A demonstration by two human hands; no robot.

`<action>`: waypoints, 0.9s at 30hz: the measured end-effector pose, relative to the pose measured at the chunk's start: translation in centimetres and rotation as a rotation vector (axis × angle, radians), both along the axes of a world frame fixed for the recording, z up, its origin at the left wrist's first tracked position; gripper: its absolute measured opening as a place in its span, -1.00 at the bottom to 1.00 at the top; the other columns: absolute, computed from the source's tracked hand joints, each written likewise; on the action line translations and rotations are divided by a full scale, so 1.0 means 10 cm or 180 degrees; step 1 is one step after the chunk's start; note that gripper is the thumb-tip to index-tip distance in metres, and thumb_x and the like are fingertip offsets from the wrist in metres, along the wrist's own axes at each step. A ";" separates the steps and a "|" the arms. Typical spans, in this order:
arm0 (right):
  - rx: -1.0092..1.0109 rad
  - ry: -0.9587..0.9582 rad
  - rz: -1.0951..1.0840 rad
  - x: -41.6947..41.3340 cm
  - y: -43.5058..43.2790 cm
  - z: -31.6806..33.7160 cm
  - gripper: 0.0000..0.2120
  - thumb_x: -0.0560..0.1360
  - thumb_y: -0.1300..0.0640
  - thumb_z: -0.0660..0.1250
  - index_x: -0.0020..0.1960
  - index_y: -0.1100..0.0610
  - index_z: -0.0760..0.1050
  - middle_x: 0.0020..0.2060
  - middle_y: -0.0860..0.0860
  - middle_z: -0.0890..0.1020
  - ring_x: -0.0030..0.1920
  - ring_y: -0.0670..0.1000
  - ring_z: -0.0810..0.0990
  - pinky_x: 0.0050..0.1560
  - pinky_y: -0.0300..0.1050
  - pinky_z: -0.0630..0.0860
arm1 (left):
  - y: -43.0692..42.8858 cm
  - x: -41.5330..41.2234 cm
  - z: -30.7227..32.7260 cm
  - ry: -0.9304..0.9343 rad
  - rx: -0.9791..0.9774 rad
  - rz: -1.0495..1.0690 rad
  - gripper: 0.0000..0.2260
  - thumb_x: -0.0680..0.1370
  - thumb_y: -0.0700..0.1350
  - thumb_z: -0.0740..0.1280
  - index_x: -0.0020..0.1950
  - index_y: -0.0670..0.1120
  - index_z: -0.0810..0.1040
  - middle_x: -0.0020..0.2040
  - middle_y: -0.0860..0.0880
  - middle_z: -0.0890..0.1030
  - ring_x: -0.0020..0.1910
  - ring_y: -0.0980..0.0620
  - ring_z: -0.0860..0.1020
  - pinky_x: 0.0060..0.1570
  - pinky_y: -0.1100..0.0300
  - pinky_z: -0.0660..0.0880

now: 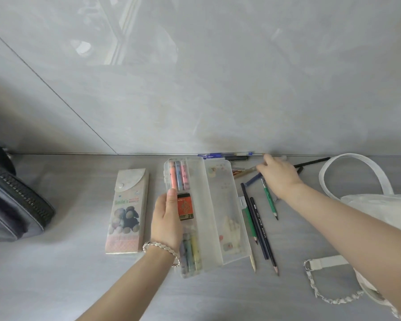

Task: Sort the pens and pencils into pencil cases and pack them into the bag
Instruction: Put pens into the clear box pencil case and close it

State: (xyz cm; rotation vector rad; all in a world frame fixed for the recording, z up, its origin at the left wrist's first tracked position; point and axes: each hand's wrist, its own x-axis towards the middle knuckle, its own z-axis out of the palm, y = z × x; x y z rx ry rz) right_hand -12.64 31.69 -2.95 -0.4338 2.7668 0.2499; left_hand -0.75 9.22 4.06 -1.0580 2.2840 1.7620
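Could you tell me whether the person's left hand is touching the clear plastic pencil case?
Touching. The head view shows the left hand lying on the clear plastic pencil case, its thumb across the case's left edge beside the orange box.

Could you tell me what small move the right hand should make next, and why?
Probably close the fingers on a pen and carry it to the clear case. The right hand is over the loose pens by the wall, its grip unclear, while the left hand rests on the case, whose lid lies open.
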 end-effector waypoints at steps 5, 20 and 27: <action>-0.0066 0.0613 0.0866 -0.17 0.06 -0.07 -0.61 -0.10 0.26 0.54 -0.32 0.22 0.50 -0.39 0.09 0.55 -0.34 0.12 0.58 -0.27 -0.11 0.46 | -0.13 -0.03 -0.06 -0.0051 0.0051 0.0115 -0.72 0.60 0.09 0.04 0.08 -0.03 0.44 -0.19 0.14 0.48 -0.20 0.28 0.42 -0.08 0.25 0.34; -0.0110 0.0076 0.0776 -0.02 -0.07 0.31 -0.75 0.61 0.07 0.06 0.23 0.12 0.35 0.13 0.06 0.50 0.09 0.14 0.52 -0.14 -0.07 0.38 | -0.33 0.08 -0.16 -0.0194 0.0261 0.0254 -0.72 0.57 0.20 0.04 -0.15 0.13 0.45 -0.03 -0.08 0.60 0.06 -0.19 0.57 0.17 -0.19 0.46; -0.1091 0.1550 0.1184 0.22 0.01 0.98 -0.70 0.32 0.24 0.10 -0.08 0.15 0.56 -0.18 0.13 0.59 -0.20 0.16 0.54 -0.39 -0.10 0.43 | -0.36 0.17 -0.05 -0.0249 0.0427 0.0444 -0.54 0.48 0.32 0.09 0.07 0.00 0.52 0.10 -0.16 0.61 0.08 -0.23 0.57 0.22 -0.16 0.45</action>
